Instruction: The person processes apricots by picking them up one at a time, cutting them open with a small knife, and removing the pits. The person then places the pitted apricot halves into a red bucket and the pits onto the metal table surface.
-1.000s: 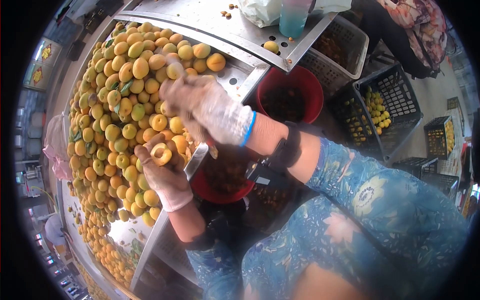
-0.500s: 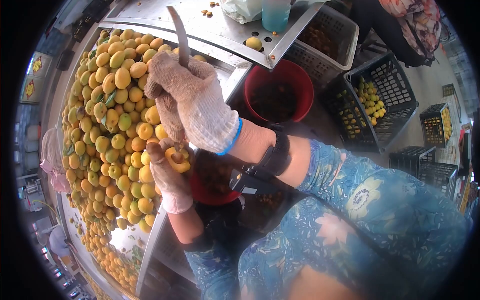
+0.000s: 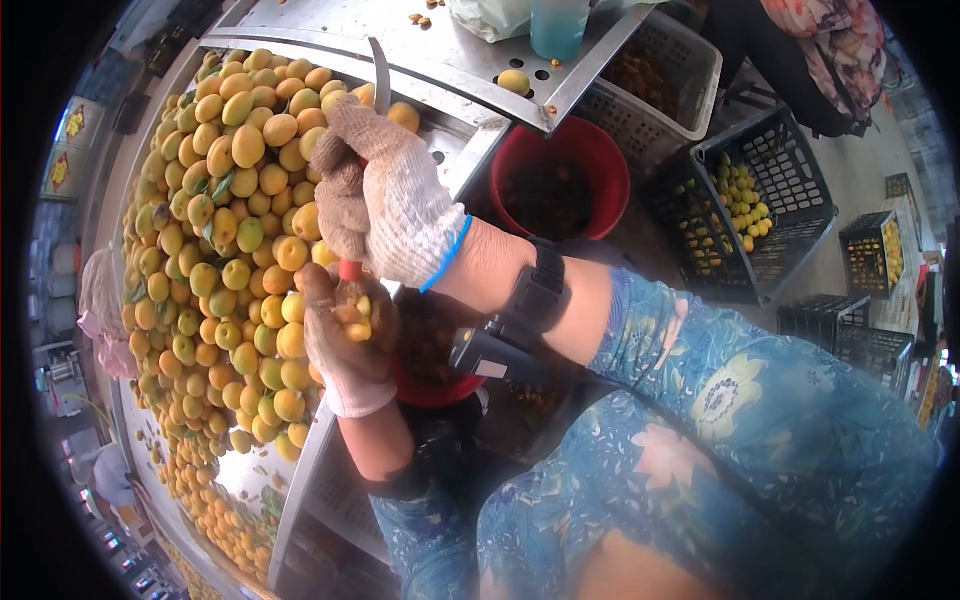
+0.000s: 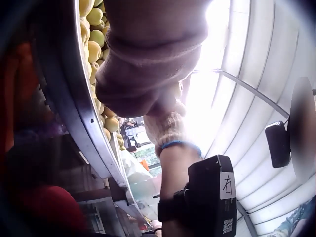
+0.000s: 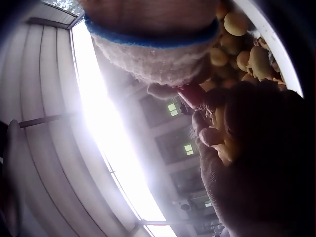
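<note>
My gloved right hand [image 3: 385,190] grips a tool with a curved blade [image 3: 381,75] rising above the fist and a red part [image 3: 350,270] below it. That red part [image 5: 191,95] also shows in the right wrist view, pointing at the fruit. Below, my left hand [image 3: 345,345] holds a cut yellow-orange fruit [image 3: 355,318] in curled fingers, and the red part's lower end meets this fruit. Fruit pieces [image 5: 224,143] show between the left fingers. A large pile of yellow-orange fruits [image 3: 220,250] lies beside both hands.
A metal table edge [image 3: 305,480] runs beside the left forearm. Red buckets [image 3: 610,190] stand below, near a grey crate [image 3: 705,85] and a black crate [image 3: 800,180] with fruit. One fruit [image 3: 514,82] and a teal container [image 3: 556,30] sit on the upper metal surface.
The right hand came down from over the pile to the left hand, and its red tool end now meets the cut fruit. Half a second ago the fruit's open face was more visible.
</note>
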Demonstrator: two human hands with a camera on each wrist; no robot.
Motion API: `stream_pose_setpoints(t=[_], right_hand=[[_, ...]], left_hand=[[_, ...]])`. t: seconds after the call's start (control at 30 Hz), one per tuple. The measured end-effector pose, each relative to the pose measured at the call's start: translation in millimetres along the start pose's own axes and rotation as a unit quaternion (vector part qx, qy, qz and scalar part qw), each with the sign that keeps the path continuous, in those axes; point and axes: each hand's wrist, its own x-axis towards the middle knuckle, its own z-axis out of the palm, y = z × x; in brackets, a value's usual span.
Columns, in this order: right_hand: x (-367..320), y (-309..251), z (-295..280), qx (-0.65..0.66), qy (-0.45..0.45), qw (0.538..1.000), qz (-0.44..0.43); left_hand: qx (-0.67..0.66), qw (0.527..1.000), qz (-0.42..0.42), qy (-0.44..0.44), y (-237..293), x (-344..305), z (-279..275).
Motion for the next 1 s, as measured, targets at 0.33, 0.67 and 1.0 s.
stream_pose_setpoints(t=[0.33,0.67,1.0], right_hand=[[23.8,-30.1,-3.6,-0.036,0.133,0.988,-0.074],[27.0,-62.4,-11.6,-0.095,0.161,0.952,-0.241],[28.4,-83.2,-18.3,-0.060,0.185,0.955,-0.222]], left_hand=[[-0.219,0.959,-0.126,-0.130,3.5,35.9,-57.5],[0.599,0.744,0.296,0.010,22.7,18.1,-30.8],[0.857,0.494,0.074,-0.126,44.9,65.1,34.6]])
